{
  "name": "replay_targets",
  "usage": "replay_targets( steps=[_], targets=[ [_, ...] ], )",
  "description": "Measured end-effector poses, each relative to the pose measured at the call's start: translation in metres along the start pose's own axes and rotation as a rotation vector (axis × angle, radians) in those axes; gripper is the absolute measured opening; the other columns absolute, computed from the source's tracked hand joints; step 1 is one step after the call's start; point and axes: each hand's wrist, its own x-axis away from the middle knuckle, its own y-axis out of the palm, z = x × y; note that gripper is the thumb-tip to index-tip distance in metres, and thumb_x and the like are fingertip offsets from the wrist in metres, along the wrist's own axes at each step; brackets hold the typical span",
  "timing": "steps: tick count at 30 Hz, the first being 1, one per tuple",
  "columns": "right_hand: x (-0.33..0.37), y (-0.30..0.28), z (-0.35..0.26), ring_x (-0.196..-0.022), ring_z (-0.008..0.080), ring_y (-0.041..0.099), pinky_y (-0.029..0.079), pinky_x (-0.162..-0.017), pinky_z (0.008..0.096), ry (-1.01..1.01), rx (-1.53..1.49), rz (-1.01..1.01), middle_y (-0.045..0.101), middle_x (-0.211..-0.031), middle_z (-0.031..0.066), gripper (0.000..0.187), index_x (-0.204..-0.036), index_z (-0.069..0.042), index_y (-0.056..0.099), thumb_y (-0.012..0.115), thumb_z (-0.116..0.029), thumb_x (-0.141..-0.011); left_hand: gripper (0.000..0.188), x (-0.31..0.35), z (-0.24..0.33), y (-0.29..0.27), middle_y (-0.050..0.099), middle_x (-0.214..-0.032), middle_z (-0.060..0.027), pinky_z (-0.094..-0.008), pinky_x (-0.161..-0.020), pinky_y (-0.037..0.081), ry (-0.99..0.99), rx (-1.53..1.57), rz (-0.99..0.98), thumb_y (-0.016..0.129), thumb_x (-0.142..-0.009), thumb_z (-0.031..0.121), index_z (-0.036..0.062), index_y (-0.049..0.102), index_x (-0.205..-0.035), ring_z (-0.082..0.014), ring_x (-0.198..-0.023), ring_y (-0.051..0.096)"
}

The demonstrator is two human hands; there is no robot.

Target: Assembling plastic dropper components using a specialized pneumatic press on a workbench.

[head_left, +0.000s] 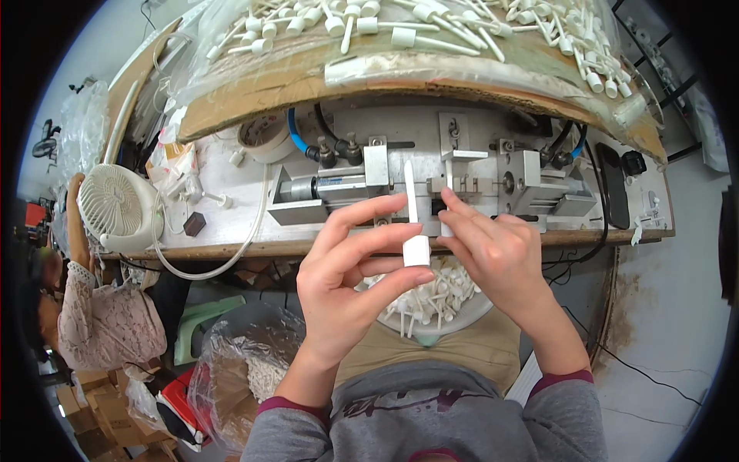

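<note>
My left hand (346, 269) grips a white plastic capped stick (416, 248), its wide cap low between thumb and fingers and its thin tapered stem pointing up. My right hand (493, 246) is closed around a second white stick (449, 173), partly hidden by the fingers, with its stem in front of the metal clamp fixture (473, 185). That fixture sits between two pneumatic cylinder units, the left one (331, 185) and the right one (550, 185), on the bench. Below my hands, a bowl in my lap holds a heap of similar white pieces (443, 296).
Many white capped sticks (408, 35) lie on a cardboard-edged shelf above the bench. A white fan (119, 206) and a tape roll (265, 137) stand left; a black phone (613, 185) lies right. A plastic-lined bag (242, 369) stands by my left side. Another person's arm (75, 223) is at far left.
</note>
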Motion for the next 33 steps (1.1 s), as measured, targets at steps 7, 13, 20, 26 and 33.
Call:
replay_targets(
  steps=[7,13,20,26,33],
  targets=[
    [-0.039,-0.040,0.010,-0.069,0.0265,0.068,0.053,-0.063,0.0375,0.088,-0.197,-0.235,0.071,-0.093,0.0094,0.030,-0.091,-0.006,0.067,0.078,-0.030,-0.076,0.038,-0.006,-0.003,-0.005,0.063,-0.126,-0.0186,-0.0292,-0.078,0.060,0.255,-0.515,-0.065,0.081,-0.069,-0.005,-0.0032,0.072,-0.106,-0.0198,-0.096,0.068],
    [-0.159,-0.052,0.129,-0.053,0.0162,0.055,0.043,-0.053,0.0300,-0.106,0.360,0.487,0.060,-0.062,0.0048,0.042,-0.088,-0.003,0.071,0.081,-0.040,-0.073,0.030,-0.013,-0.019,0.017,0.067,-0.123,-0.0119,-0.0287,-0.069,0.056,0.425,-0.864,-0.118,0.079,-0.073,0.005,0.0018,0.072,-0.102,-0.0199,-0.079,0.069],
    [-0.221,-0.033,0.161,-0.050,0.0177,0.045,0.033,-0.047,0.0349,0.342,-0.013,-0.349,0.051,-0.055,0.0068,0.050,-0.066,-0.003,0.054,0.082,-0.045,-0.066,0.026,-0.017,-0.037,0.032,0.068,-0.120,-0.0113,-0.0294,-0.058,0.051,0.420,-1.174,-0.261,0.077,-0.075,0.014,0.0058,0.071,-0.099,-0.0204,-0.059,0.065],
    [-0.234,-0.035,0.122,-0.068,0.0328,0.063,0.050,-0.062,0.0437,0.182,0.340,-0.545,0.065,-0.073,0.0213,0.027,-0.079,0.010,0.061,0.064,-0.016,-0.073,0.026,-0.024,-0.035,0.030,0.068,-0.120,-0.0117,-0.0302,-0.056,0.050,0.400,-1.187,-0.296,0.077,-0.074,0.013,0.0052,0.070,-0.098,-0.0203,-0.057,0.064],
    [-0.201,-0.036,0.136,-0.084,0.0398,0.066,0.053,-0.075,0.0464,-0.210,0.436,-0.124,0.066,-0.094,0.0224,0.022,-0.103,0.004,0.059,0.057,-0.001,-0.082,0.028,-0.025,-0.032,0.025,0.067,-0.121,-0.0110,-0.0300,-0.059,0.053,0.347,-1.075,-0.291,0.076,-0.077,0.016,0.0053,0.069,-0.102,-0.0237,-0.061,0.066]
  ],
)
